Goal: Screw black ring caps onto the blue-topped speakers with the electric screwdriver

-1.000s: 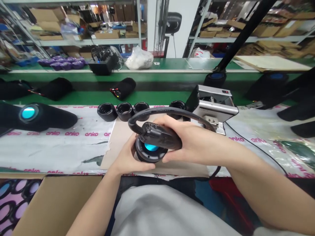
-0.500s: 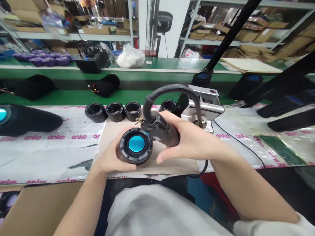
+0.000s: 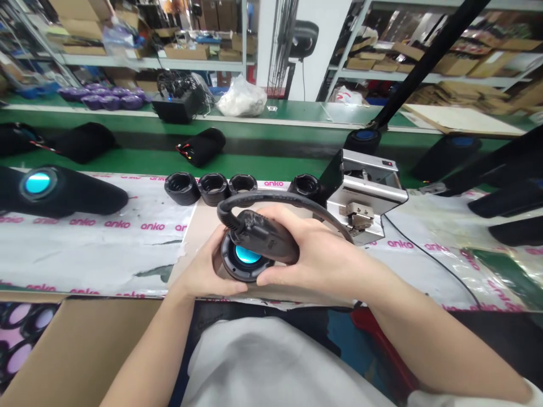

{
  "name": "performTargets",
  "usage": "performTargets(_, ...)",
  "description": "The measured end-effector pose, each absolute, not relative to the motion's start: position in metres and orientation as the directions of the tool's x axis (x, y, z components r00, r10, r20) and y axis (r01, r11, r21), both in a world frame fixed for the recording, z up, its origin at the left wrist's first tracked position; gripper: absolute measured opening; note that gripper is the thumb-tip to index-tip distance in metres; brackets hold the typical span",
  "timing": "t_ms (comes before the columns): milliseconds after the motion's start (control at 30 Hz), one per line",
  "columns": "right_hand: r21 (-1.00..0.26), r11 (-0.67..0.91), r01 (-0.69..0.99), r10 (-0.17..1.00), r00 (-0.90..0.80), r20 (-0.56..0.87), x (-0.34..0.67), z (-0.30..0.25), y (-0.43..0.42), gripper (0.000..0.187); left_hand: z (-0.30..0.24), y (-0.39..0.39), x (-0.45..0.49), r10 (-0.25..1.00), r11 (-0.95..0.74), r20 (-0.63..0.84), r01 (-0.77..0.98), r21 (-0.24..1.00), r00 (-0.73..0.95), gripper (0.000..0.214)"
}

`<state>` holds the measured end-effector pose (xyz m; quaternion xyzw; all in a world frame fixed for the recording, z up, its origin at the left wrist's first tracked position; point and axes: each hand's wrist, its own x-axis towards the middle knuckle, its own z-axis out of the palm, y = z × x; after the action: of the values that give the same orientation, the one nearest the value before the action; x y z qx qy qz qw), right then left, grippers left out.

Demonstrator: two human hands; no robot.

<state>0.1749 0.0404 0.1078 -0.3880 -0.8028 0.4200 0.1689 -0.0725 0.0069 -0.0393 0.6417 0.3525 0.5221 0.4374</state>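
Observation:
My left hand (image 3: 203,265) is wrapped around a black round speaker (image 3: 231,264) with a shiny blue disc in its end, which faces up at me. My right hand (image 3: 311,246) grips a black corded electric screwdriver (image 3: 267,236); its tip is hidden. The tool overlaps the speaker's end, covering part of the blue disc. At the speaker's rim lies my right thumb, though I cannot tell if it touches. A thick black cable (image 3: 292,198) arches from the tool over my right hand. Brown cardboard (image 3: 193,223) lies beneath.
Several black rings (image 3: 181,188) line the back of the work surface. Right of them stands a silver screw feeder (image 3: 362,192) with a trailing wire. A black speaker body (image 3: 95,195) lies at left, another cylinder (image 3: 203,147) behind. An open carton (image 3: 93,345) sits at lower left.
My right hand has brought the screwdriver left and over the speaker's end, where it was beside it before. The left hand keeps its hold. The view has shifted slightly left.

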Motion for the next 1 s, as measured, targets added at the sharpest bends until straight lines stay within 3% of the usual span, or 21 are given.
performTargets(133,-0.771,0.305,0.56,0.773,-0.618,-0.143,0.171,0.117,0.038,0.074,-0.048,-0.023,-0.043,0.866,-0.491,0.495,0.074,0.868,-0.064,0.107)
performTargets(233,-0.758,0.319,0.569,0.754,-0.637,-0.16,0.169,0.118,0.04,0.074,-0.048,-0.044,-0.01,0.855,-0.394,0.412,0.12,0.911,-0.317,0.124)
performTargets(300,-0.742,0.355,0.569,0.753,-0.644,-0.134,0.17,0.117,0.04,0.075,-0.048,-0.049,0.006,0.843,-0.339,0.36,0.125,0.933,-0.4,0.124)
performTargets(467,-0.664,0.455,0.593,0.732,-0.674,-0.101,0.176,0.115,0.043,0.077,-0.053,-0.044,0.011,0.861,-0.31,0.335,0.128,0.942,-0.383,0.115)
performTargets(600,-0.681,0.495,0.539,0.66,-0.743,-0.109,0.179,0.119,0.056,0.081,-0.05,-0.044,0.007,0.88,-0.287,0.304,0.103,0.952,-0.365,0.112)
performTargets(767,-0.675,0.528,0.515,0.638,-0.765,-0.085,0.179,0.122,0.061,0.08,-0.045,-0.044,0.007,0.846,-0.329,0.369,0.169,0.929,-0.384,0.115)
performTargets(1000,-0.52,0.635,0.571,0.683,-0.73,0.033,0.182,0.11,0.034,0.059,-0.057,-0.047,0.005,0.86,-0.32,0.362,0.174,0.931,-0.359,0.108)
